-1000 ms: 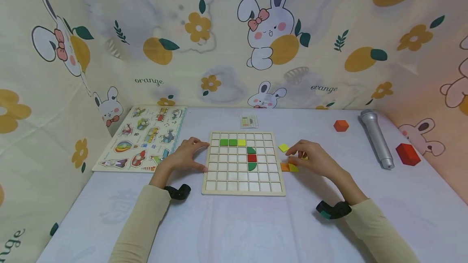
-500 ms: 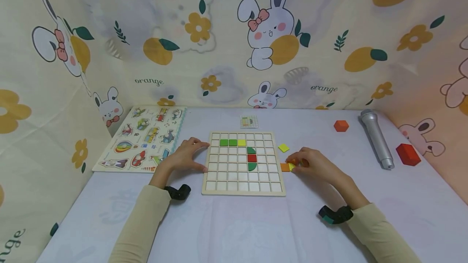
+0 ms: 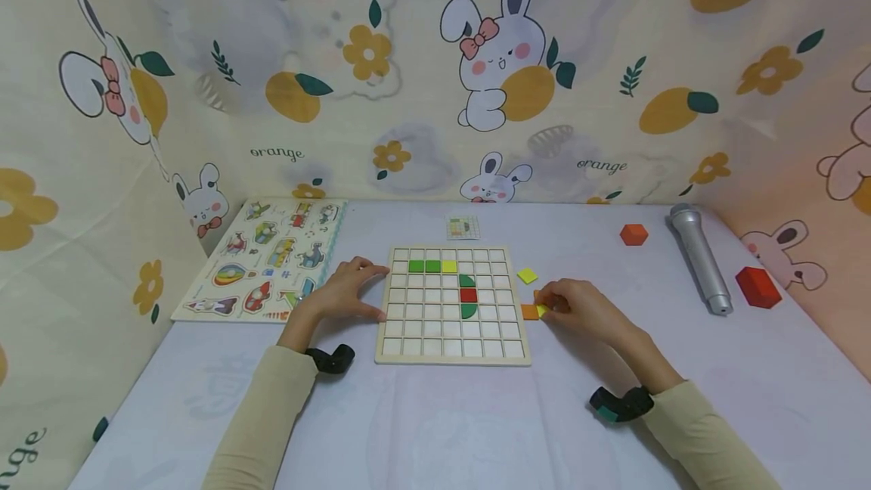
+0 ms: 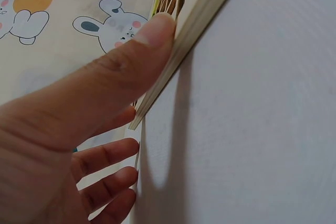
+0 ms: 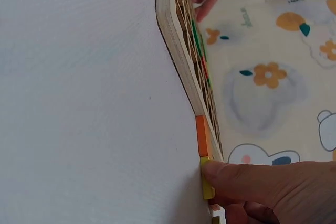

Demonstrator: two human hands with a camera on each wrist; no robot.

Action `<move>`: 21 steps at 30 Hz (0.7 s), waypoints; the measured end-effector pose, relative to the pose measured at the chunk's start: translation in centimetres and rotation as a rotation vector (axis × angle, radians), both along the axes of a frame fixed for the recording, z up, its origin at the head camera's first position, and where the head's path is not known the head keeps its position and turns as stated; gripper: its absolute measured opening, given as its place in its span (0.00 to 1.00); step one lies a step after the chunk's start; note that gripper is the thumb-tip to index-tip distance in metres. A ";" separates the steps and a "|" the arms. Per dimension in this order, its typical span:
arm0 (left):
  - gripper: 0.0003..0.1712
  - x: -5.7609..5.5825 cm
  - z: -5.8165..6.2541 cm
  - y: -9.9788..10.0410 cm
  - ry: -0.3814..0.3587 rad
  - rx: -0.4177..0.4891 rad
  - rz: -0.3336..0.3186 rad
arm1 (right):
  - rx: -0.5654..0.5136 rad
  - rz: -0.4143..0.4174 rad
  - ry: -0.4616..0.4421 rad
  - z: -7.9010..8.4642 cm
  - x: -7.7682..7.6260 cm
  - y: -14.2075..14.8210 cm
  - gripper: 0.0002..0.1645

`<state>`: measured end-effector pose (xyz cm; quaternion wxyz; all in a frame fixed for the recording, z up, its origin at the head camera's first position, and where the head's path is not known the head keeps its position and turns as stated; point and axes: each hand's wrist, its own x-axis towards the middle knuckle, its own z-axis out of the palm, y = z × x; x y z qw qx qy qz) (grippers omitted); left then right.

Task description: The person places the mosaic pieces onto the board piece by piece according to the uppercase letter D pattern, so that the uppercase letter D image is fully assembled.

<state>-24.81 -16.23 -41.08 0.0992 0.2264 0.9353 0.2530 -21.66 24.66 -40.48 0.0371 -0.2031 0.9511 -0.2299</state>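
the left hand (image 3: 345, 295), fingers relaxed and spread, touched the left edge of the grid board (image 3: 452, 361); right of the board, the right hand (image 3: 584, 311) pinched a yellow tile (image 5: 207, 186), an orange tile (image 5: 203, 136) between it and the board.

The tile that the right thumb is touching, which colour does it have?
The tile is yellow; it shows best in the right wrist view.
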 end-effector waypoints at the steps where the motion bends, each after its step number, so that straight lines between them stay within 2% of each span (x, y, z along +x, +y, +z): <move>1: 0.48 0.0 0.0 0.0 0.002 0.001 -0.002 | -0.001 -0.005 -0.007 0.0 0.0 0.0 0.14; 6: 0.48 0.0 -0.1 0.0 0.007 0.003 -0.003 | -0.018 -0.019 -0.026 0.0 0.0 0.0 0.16; 11: 0.48 0.0 -0.1 0.0 0.004 0.000 0.000 | -0.046 0.002 -0.026 0.0 0.2 0.1 0.13; 16: 0.48 0.0 -0.1 -0.1 0.000 0.003 -0.001 | -0.079 0.025 0.044 0.3 0.2 -0.3 0.09; 21: 0.48 0.0 -0.2 -0.1 0.001 0.003 -0.002 | -0.164 0.070 0.123 0.6 0.3 -2.3 0.08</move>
